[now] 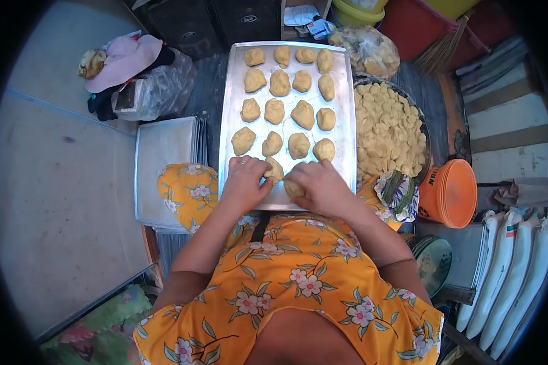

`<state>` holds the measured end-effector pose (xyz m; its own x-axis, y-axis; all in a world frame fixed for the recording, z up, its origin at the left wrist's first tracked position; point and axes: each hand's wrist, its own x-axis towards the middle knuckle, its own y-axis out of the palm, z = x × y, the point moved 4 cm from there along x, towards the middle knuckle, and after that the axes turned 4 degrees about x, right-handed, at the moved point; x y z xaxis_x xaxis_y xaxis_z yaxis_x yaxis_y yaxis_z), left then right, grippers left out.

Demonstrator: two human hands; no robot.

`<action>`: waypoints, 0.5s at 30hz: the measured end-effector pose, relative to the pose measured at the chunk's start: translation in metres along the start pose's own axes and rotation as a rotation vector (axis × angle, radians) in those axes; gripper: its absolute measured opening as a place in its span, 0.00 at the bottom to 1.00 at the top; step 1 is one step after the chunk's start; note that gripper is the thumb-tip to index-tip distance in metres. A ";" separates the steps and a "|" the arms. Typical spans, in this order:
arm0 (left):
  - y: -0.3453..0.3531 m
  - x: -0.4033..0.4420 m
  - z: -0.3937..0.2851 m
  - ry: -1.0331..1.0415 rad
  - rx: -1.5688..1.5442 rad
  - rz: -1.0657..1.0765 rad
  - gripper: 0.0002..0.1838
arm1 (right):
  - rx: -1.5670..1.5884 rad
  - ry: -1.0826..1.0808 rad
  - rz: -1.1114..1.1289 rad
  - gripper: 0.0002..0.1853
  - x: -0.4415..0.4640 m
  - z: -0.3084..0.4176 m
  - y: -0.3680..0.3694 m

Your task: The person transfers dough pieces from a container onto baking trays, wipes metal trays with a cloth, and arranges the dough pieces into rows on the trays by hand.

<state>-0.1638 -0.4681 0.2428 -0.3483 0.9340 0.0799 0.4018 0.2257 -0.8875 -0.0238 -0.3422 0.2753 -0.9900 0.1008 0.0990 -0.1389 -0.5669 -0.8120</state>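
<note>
A metal baking tray rests across my lap, with rows of rough dough lumps on it. At its near edge my left hand has thumb and fingertips closed against a dough lump. Just to the right, my right hand curls over another dough lump, whose far side is partly covered by the fingers. Beside the tray on the right sits a wide round pan heaped with small dough pieces.
Stacked metal trays stand at left. Orange buckets and a patterned cloth are at right. Behind the dough pan lies a filled plastic bag. A pink hat tops a pile of bags at upper left.
</note>
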 end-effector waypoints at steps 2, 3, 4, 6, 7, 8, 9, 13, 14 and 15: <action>-0.003 0.000 -0.011 0.044 0.042 -0.077 0.18 | 0.036 0.004 0.003 0.19 -0.006 0.000 0.015; -0.005 0.002 -0.014 0.067 0.064 -0.119 0.18 | 0.013 0.010 -0.037 0.19 -0.006 0.000 0.015; -0.002 0.002 -0.013 0.060 0.070 -0.088 0.19 | -0.010 0.013 -0.077 0.19 -0.007 -0.001 0.015; 0.003 -0.002 -0.010 0.045 0.084 -0.019 0.21 | -0.041 0.010 -0.132 0.19 -0.011 -0.001 0.016; 0.002 -0.004 -0.011 0.065 0.096 0.016 0.21 | -0.054 0.002 -0.149 0.19 -0.014 -0.001 0.015; 0.000 -0.008 -0.013 0.085 0.109 0.049 0.22 | -0.066 -0.006 -0.166 0.19 -0.016 -0.002 0.014; -0.003 -0.012 -0.016 0.104 0.123 0.083 0.22 | -0.048 -0.005 -0.222 0.19 -0.020 -0.001 0.007; -0.022 -0.020 -0.023 0.104 0.026 -0.050 0.23 | -0.022 0.117 -0.359 0.18 -0.033 -0.012 -0.020; -0.021 -0.021 -0.019 0.092 0.013 -0.079 0.23 | -0.028 0.182 -0.371 0.17 -0.036 -0.017 -0.022; -0.021 -0.021 -0.016 0.080 0.001 -0.106 0.23 | -0.012 0.190 -0.331 0.17 -0.039 -0.021 -0.018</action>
<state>-0.1511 -0.4878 0.2671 -0.3201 0.9239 0.2096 0.3656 0.3246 -0.8723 0.0180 -0.3189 0.2739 -0.8692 0.4269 0.2496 -0.4488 -0.4688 -0.7608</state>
